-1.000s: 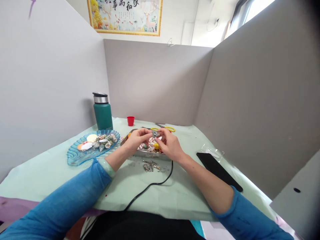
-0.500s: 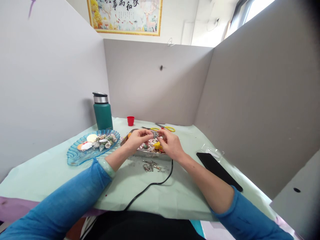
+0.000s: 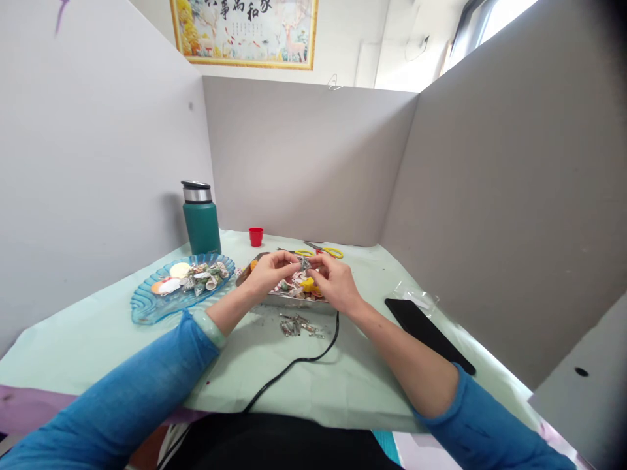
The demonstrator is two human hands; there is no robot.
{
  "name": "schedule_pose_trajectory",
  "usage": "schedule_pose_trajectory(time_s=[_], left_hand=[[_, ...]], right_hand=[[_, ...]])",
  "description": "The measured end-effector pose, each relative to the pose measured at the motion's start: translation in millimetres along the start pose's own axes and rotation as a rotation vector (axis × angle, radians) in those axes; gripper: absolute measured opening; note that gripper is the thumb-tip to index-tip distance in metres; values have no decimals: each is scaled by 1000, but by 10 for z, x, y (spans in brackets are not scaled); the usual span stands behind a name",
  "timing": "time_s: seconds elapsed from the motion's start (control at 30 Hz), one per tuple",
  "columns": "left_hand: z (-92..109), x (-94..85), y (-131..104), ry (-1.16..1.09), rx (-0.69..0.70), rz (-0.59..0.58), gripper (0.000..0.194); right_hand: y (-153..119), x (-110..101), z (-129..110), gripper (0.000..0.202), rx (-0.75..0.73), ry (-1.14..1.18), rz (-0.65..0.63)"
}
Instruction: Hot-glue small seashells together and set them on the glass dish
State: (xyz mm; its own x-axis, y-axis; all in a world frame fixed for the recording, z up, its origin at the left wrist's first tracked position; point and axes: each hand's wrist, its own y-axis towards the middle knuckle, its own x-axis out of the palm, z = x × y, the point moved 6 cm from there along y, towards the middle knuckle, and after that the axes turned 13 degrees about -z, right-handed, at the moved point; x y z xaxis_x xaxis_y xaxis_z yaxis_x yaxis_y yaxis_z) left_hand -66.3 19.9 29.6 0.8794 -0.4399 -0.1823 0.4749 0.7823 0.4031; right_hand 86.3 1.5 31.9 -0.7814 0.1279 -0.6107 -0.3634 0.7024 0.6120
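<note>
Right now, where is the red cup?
In the head view, the red cup stands left of centre at the table's far side, right of the green bottle and beyond the left hand.

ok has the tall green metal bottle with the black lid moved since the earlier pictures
No, the tall green metal bottle has not moved; it stands in the same spot behind the blue scalloped plastic plate.

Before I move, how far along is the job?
The patterned greenish pieces heaped on the translucent blue scalloped dish look done. Left hand and right hand hold one small grey-green piece between fingertips. Seemingly left: mixed small pieces in the shallow metal tray and loose silvery metal pins before it; how many, I cannot tell.
</note>
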Motion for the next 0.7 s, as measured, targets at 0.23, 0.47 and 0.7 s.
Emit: schedule_pose_trajectory(time_s=[0.23,0.47,0.7], left_hand=[[3,42,11,-57,14,-40,29],[1,53,14,-75,27,-70,29],[-65,48,20,-55,23,-104,31]], right_hand=[[-4,15,16,13,51,-13,-10],[-7,19,-35,14,63,-44,-52],[-8,34,-63,11,59,-87,-68]])
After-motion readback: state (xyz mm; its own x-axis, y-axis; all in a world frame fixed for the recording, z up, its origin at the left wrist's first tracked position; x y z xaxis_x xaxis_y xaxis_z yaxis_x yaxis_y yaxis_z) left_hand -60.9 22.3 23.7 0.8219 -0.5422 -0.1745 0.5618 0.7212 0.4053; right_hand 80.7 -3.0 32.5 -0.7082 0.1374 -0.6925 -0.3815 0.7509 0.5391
